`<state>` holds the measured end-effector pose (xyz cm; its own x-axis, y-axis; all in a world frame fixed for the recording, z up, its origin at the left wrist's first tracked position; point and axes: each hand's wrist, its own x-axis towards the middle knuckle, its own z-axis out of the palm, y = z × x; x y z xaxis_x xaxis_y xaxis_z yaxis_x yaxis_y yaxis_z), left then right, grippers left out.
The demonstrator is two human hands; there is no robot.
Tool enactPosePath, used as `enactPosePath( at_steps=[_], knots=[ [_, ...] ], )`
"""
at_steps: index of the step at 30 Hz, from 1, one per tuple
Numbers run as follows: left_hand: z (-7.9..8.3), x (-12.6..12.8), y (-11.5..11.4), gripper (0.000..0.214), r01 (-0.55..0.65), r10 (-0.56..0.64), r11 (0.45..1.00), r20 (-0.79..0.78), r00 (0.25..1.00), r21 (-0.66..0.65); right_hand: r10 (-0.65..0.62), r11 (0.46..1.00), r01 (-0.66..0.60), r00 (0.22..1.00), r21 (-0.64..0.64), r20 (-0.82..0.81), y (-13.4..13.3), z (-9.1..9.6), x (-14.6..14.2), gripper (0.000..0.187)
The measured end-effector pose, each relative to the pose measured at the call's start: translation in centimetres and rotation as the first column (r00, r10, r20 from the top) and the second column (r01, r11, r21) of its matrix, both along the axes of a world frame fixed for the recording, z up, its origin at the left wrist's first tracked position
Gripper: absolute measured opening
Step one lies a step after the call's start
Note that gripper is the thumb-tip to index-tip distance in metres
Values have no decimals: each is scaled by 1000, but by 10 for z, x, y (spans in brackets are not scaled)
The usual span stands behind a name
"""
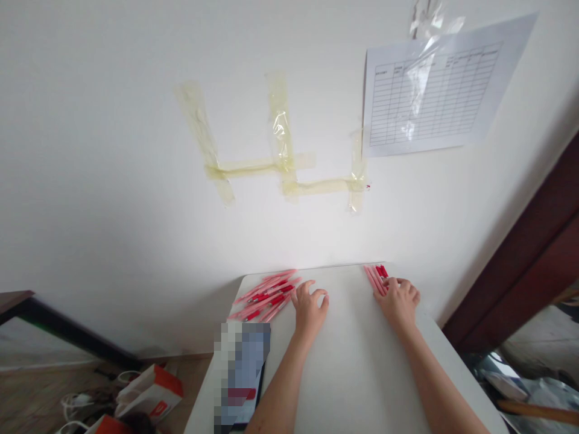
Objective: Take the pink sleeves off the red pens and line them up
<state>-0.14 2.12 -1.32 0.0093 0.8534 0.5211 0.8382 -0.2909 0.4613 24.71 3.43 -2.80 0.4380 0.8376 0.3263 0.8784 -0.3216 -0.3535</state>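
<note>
A loose pile of pink and red pens lies at the far left of the white table, pointing in slightly different directions. Just right of it is my left hand, its thumb and fingers curved apart with nothing visible between them; its outer fingers are close to the pen ends, and I cannot tell if they touch. At the far right, several pens lie side by side in a slanted row. Over that row my right hand is curled, thumb at the near left side and fingers across the right side, hiding part of the pens.
A phone-like device, partly blurred out, lies at the left on the white table. The wall behind carries yellowed tape and a printed sheet. Orange and white bags and cables stand on the floor at left.
</note>
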Motion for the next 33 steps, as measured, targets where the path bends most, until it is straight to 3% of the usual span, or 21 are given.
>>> enactPosePath(
  at_steps=[11, 33],
  knots=[
    [-3, -1, -1, 12, -13, 13, 1000, -16, 1000, 10, -33, 992, 31, 999, -121, -9, -1, 2, 1, 40],
    [-1, -1, -1, 11, -12, 12, 1000, -25, 1000, -9, -60, 995, 50, 991, -84, -116, 2, 2, 19, 39]
  ],
)
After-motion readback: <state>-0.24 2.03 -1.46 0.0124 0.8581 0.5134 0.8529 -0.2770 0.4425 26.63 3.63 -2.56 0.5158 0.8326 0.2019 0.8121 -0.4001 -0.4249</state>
